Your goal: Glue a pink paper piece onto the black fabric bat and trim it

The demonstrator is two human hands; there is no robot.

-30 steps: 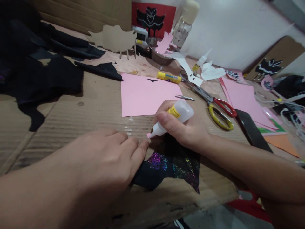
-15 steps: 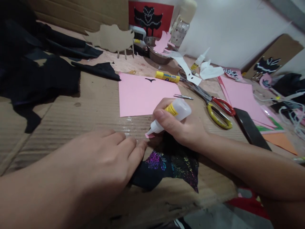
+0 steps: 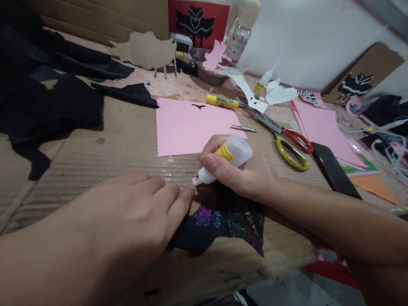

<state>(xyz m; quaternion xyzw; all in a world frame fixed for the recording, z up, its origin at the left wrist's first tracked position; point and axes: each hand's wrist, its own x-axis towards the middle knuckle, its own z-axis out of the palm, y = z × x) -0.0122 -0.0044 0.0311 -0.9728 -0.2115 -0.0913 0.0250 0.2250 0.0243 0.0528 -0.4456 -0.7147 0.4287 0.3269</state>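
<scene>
In my right hand (image 3: 232,170) is a small translucent glue bottle (image 3: 237,148) with a yellow label, tilted so its nozzle points down and left. The nozzle tip meets a tiny pink paper piece (image 3: 194,180). Palm down on the cardboard, my left hand (image 3: 149,208) has its fingers lying close to that piece, and its thumb is hidden. Between and below the hands lies a black cutout (image 3: 194,233) with purple and multicoloured glitter; its upper part is in shadow under my right hand.
Pink paper (image 3: 178,131) bears a small black shape, a glue stick (image 3: 221,102) and tweezers (image 3: 244,128). Scissors (image 3: 291,153) lie to the right beside a dark bar (image 3: 334,170). Black fabric (image 3: 57,106) covers the left. Behind stand a metal bowl (image 3: 210,76) and a cardboard cutout (image 3: 143,51).
The glue bottle's nozzle has shifted slightly left and down over the small pink piece, covering more of it. My left hand stays about where it was. The view has shifted slightly.
</scene>
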